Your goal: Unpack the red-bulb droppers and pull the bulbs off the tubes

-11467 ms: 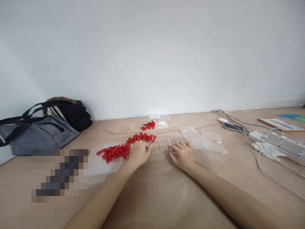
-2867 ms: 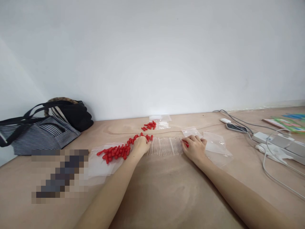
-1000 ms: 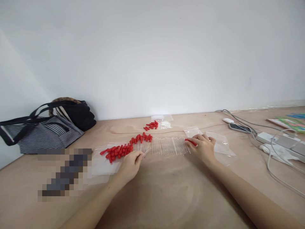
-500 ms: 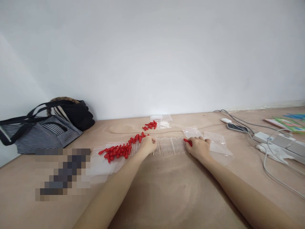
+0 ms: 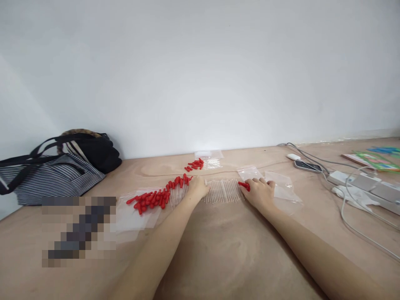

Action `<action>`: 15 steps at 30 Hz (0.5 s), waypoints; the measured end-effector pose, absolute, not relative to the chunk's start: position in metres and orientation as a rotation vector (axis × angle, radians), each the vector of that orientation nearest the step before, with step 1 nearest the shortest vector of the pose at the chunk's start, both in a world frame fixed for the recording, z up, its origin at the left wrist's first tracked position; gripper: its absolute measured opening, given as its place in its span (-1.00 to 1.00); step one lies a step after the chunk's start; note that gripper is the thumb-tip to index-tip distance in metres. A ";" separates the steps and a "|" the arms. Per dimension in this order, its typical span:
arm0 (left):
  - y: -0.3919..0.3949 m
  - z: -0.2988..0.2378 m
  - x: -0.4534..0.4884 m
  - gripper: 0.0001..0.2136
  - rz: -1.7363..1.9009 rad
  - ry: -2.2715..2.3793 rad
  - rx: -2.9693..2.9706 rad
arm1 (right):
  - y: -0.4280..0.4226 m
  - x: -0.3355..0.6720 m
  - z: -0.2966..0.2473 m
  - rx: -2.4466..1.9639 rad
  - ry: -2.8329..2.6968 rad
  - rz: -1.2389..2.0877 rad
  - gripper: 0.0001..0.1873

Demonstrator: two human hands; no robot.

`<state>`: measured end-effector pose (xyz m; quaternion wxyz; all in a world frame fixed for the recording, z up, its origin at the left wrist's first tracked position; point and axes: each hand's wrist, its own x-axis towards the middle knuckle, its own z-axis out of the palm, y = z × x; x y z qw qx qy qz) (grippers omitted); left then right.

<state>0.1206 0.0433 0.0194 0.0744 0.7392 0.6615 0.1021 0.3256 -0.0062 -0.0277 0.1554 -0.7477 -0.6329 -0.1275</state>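
Observation:
A row of clear glass tubes [image 5: 222, 191] lies across the wooden table [image 5: 218, 250]. My left hand [image 5: 197, 188] rests with curled fingers on the row's left part, where the tubes carry red caps [image 5: 179, 181]. Its fingertips are hidden. My right hand [image 5: 260, 192] sits at the row's right end, fingers closed on a red cap [image 5: 243, 185]. A pile of loose red caps [image 5: 149, 200] lies on a clear bag [image 5: 131, 214] to the left.
A striped bag [image 5: 53, 175] and a black bag [image 5: 93, 150] stand at the far left. More red caps [image 5: 194, 165] lie by the wall. Empty clear bags [image 5: 281, 189] sit to the right, then a phone [image 5: 306, 166], a power strip [image 5: 365, 185] and cables [image 5: 353, 216].
My left hand drew back toward me one second ago, then returned onto the capped tubes and slid a little right. My right hand stayed at the row's right end with the red cap.

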 end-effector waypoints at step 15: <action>0.022 0.014 0.061 -0.81 0.296 2.144 2.353 | -0.011 0.329 -0.024 -2.025 -1.739 -0.176 -0.70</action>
